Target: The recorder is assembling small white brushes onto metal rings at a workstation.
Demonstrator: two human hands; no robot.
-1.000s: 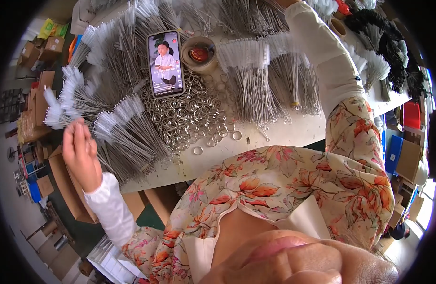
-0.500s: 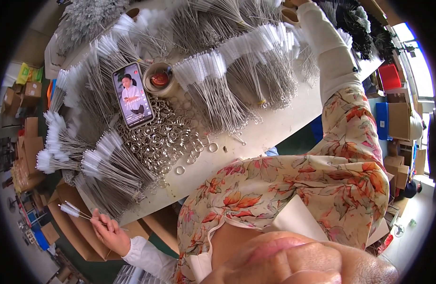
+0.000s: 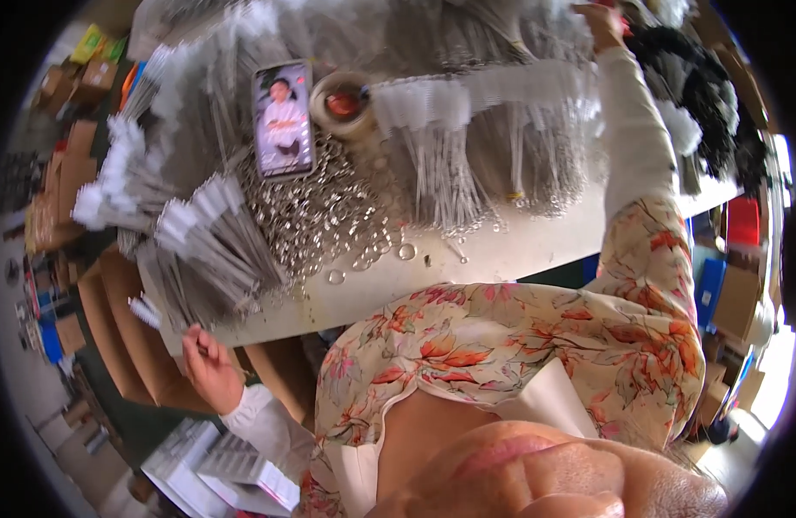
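Left hand (image 3: 215, 373): lower left of frame, just off the tabletop (image 3: 372, 298) edge. Fingers curled inward, tips drawn together on a small brush (image 3: 145, 312); its white bristle head projects toward the upper left, stem lost in motion blur. Wrist bent little; white-sleeved forearm slants up-left from the lower edge.

Right hand (image 3: 606, 30): upper right, against the frame's top. Arm extended nearly straight, sleeve rising from the right of centre. Fingers partly cut off and blurred; cannot tell their opening or whether they hold anything. A red object (image 3: 625, 28) sits just beside.

Outward from the left hand: fanned brush bundles (image 3: 216, 237) at left, bristles pointing up-left, wire stems down-right. Metal rings (image 3: 316, 203) heaped left of centre. Phone (image 3: 284, 121), screen lit, lies over the heap's upper part; round container (image 3: 319, 116) just right of it. Further brush bundles (image 3: 441, 160) right of centre, bristles uppermost. Open cardboard box (image 3: 126, 345) below the tabletop's left end.
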